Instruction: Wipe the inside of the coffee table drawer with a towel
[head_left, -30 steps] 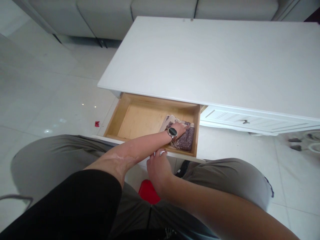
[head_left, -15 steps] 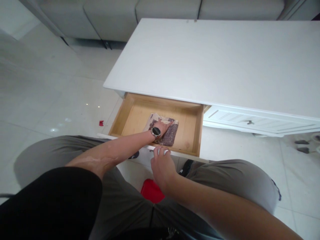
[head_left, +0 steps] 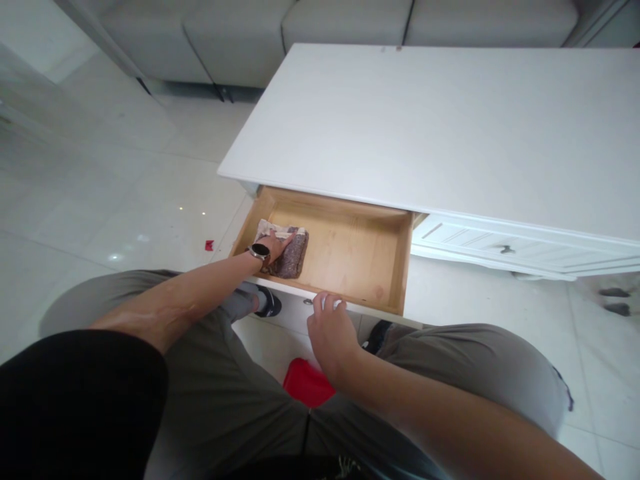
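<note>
The cloth (head_left: pixel 297 259), in the left end of the drawer (head_left: pixel 357 257) under the spread left hand (head_left: pixel 277 248), looks soft, light and easiest pinched by its right edge; the right hand (head_left: pixel 330 330) curls on the drawer, pinching or not, I cannot tell.

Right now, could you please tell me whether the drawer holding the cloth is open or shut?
Open: the drawer juts from the white coffee table, exposing the folded cloth under the left hand.
</note>
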The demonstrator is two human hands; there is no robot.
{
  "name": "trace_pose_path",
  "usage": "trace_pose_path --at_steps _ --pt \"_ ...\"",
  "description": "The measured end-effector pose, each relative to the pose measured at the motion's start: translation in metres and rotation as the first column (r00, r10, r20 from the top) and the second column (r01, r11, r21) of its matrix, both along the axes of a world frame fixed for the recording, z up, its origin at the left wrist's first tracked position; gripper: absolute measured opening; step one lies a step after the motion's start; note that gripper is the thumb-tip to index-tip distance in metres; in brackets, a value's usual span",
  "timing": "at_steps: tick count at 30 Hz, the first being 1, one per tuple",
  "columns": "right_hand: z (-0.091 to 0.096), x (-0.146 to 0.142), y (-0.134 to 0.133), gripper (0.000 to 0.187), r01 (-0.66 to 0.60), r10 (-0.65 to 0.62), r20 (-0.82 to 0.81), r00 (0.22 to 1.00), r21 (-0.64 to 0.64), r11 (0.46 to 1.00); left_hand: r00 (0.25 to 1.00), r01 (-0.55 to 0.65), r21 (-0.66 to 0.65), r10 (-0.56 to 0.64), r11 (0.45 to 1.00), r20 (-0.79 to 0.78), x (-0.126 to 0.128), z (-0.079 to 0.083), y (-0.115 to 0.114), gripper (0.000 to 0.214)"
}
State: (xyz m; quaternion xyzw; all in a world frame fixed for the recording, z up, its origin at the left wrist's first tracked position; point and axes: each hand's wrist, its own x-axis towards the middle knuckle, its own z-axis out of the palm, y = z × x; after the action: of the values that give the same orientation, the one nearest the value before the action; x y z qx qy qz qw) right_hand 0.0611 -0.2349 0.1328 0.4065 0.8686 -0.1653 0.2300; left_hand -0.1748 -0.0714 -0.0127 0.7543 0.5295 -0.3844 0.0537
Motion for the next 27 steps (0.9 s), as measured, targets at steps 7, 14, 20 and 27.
trace_pose_path --at_steps 7,14,20,27 --pt "-0.003 0.000 0.000 0.044 0.072 -0.074 -0.057 0.996 -0.038 0.997 0.994 -0.068 0.008 0.067 0.998 0.081 -0.012 0.001 0.006 0.094" --pt "-0.010 -0.002 -0.003 0.045 0.102 -0.105 -0.068 0.992 -0.050 0.994 0.981 -0.108 -0.002 0.106 0.994 0.161 -0.006 0.007 0.031 0.095" --pt "-0.015 -0.002 -0.005 0.045 0.072 -0.073 -0.043 0.996 -0.023 0.997 0.970 -0.135 0.001 0.132 0.991 0.203 0.000 0.002 0.067 0.102" --pt "-0.016 -0.003 -0.009 0.042 0.047 -0.045 -0.033 0.998 0.041 0.998 0.974 -0.054 0.050 0.042 0.997 0.221 0.012 0.000 0.091 0.102"
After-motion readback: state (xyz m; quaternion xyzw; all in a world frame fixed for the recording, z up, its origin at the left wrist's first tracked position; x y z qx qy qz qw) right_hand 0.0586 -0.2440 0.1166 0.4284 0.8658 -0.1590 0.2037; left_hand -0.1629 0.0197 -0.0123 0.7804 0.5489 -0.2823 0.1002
